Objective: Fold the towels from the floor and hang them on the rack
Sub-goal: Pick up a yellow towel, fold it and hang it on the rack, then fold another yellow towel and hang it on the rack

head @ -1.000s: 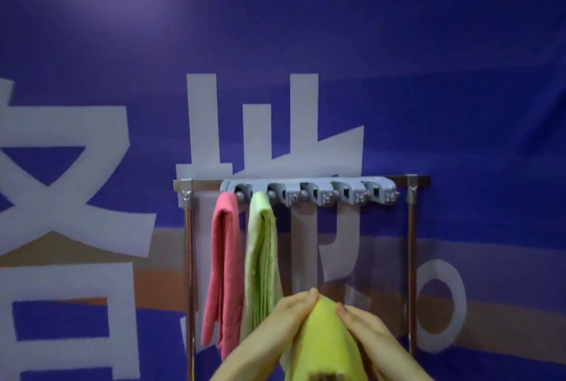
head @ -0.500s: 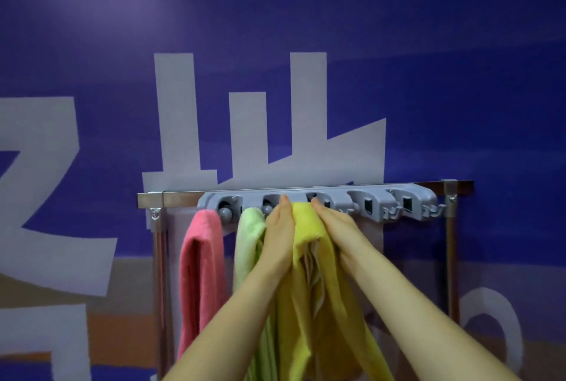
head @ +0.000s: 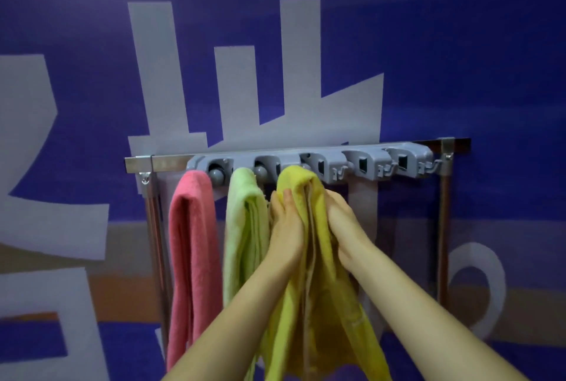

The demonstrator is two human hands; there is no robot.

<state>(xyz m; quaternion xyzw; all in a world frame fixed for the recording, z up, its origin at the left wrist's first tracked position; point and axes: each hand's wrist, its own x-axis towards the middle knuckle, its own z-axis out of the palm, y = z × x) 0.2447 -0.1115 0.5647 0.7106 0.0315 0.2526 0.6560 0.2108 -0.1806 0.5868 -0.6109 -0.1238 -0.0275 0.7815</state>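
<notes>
A yellow towel (head: 318,304) hangs folded over the third holder of the grey rack (head: 361,163). My left hand (head: 286,227) presses against its left side and my right hand (head: 344,224) against its right side, squeezing the cloth between them just below the holder. A pink towel (head: 191,246) hangs from the first holder and a light green towel (head: 245,227) from the second, right beside my left hand. The two holders at the right end of the rack carry nothing.
The rack is fixed to a metal bar (head: 165,163) on two upright metal legs (head: 444,227). Behind it stands a blue wall (head: 459,59) with large pale characters.
The yellow towel went up from below the rack onto the third holder. Both hands then slid down from the holder to the towel's sides. The view moved closer to the rack.
</notes>
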